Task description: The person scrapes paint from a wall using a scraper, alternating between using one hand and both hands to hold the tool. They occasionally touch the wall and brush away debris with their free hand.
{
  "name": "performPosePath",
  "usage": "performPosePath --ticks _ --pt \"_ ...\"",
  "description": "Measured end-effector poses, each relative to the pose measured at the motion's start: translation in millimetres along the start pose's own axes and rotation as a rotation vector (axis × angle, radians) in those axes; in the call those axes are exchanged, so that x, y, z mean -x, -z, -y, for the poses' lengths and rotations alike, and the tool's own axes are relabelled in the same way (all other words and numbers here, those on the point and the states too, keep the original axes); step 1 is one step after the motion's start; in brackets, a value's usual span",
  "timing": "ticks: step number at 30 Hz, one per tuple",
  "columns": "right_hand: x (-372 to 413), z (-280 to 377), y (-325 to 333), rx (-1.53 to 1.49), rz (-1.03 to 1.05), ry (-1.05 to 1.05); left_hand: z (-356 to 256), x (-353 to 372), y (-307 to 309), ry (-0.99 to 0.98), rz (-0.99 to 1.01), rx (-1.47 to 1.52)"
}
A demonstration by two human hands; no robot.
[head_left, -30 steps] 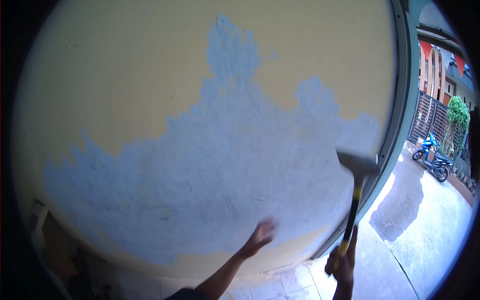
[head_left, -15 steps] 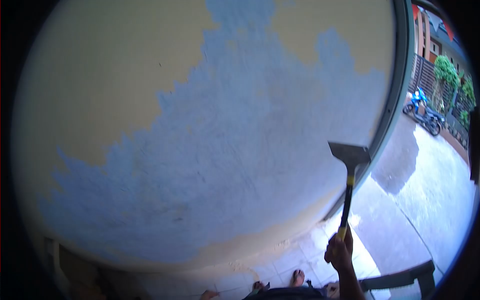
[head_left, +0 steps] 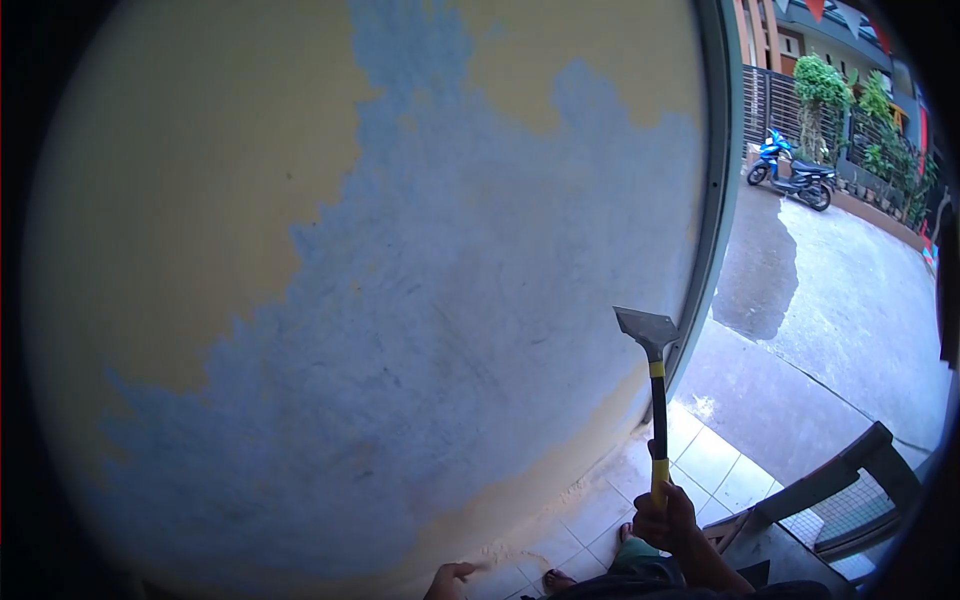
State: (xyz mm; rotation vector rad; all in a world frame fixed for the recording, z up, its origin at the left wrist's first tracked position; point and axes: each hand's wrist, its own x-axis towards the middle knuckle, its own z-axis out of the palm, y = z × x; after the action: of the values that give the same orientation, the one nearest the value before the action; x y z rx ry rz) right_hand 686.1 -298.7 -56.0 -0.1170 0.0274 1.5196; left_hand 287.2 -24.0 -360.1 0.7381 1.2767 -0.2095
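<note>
My right hand point(head_left: 665, 518) is wrapped round the yellow lower end of a long-handled scraper point(head_left: 658, 405). The scraper stands upright, its wide metal blade on top, overlapping the wall's right edge in this view. Before me is a wall point(head_left: 480, 300) with a large rough blue-grey patch bordered by yellow paint point(head_left: 200, 200). Low at the bottom edge, my left hand point(head_left: 450, 580) shows only in part, a finger stretched to the right and nothing visible in it.
A dark frame point(head_left: 820, 490) with mesh panels stands at lower right. White floor tiles point(head_left: 590, 520) with pale debris run along the wall's foot, near my feet. A grey post point(head_left: 718, 180) edges the wall. Outside, a blue motorbike point(head_left: 795, 180) is parked on the pavement.
The view has turned to the right, so the wall and motorbike sit further left. The scraper stays in my right hand, somewhat lower. More of my left hand shows.
</note>
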Motion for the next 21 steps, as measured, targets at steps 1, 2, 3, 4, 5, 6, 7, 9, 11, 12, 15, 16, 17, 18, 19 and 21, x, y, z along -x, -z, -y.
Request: performPosePath --ticks 1,2,3,4,5,6,7,9,11,12,15,16,17,18,19,21 --pt "0.4 1.5 -7.0 0.201 -0.069 0.043 15.6 1.9 8.6 -0.018 -0.028 0.130" --pt "5.1 5.0 -12.2 0.403 -0.144 0.073 41.4 5.6 11.5 -0.030 -0.059 0.267" --pt "7.6 11.2 -11.9 0.393 -0.029 0.061 69.1 13.2 15.9 -0.033 -0.100 0.409" --pt "8.3 21.0 -9.1 0.381 0.090 0.049 96.6 19.6 15.9 -0.040 -0.146 0.550" --pt "8.0 28.2 -11.0 0.409 0.085 0.079 97.3 9.2 17.5 -0.112 -0.328 -0.186" --pt "9.1 31.2 -12.9 0.431 0.067 0.099 107.4 -2.5 22.6 -0.159 -0.458 -0.930" --pt "6.2 34.9 -11.3 0.461 0.068 0.116 127.2 -4.9 37.8 -0.162 -0.281 -0.686" --pt "-1.4 46.7 -23.3 0.547 0.118 0.168 109.4 29.8 8.0 -0.116 -0.180 0.103" --pt "-6.7 61.6 -20.4 0.578 0.112 0.166 106.8 53.0 -35.4 -0.052 -0.252 0.661" --pt "-9.8 71.5 -18.9 0.613 0.115 0.186 122.9 31.0 -42.3 -0.071 -0.423 0.415" --pt "-31.1 103.0 -7.9 0.609 0.102 0.148 176.3 -49.9 -79.2 -0.167 -0.604 -0.172" --pt "-32.3 111.7 -3.8 0.586 0.099 0.156 190.5 -48.1 -105.1 -0.263 -0.589 -0.551" --pt "-38.3 124.8 1.8 0.634 0.146 0.141 202.3 -49.3 -133.9 -0.230 -0.599 -0.512" --pt "-40.5 138.2 6.9 0.628 0.147 0.094 187.1 -43.0 -171.3 -0.043 -0.576 -0.235" --pt "-42.3 152.6 9.9 0.619 0.148 0.099 166.1 -27.9 -206.3 0.129 -0.550 0.040" --pt "-47.9 173.4 17.3 0.608 0.173 0.113 180.4 -36.5 -231.3 0.102 -0.569 -0.040"
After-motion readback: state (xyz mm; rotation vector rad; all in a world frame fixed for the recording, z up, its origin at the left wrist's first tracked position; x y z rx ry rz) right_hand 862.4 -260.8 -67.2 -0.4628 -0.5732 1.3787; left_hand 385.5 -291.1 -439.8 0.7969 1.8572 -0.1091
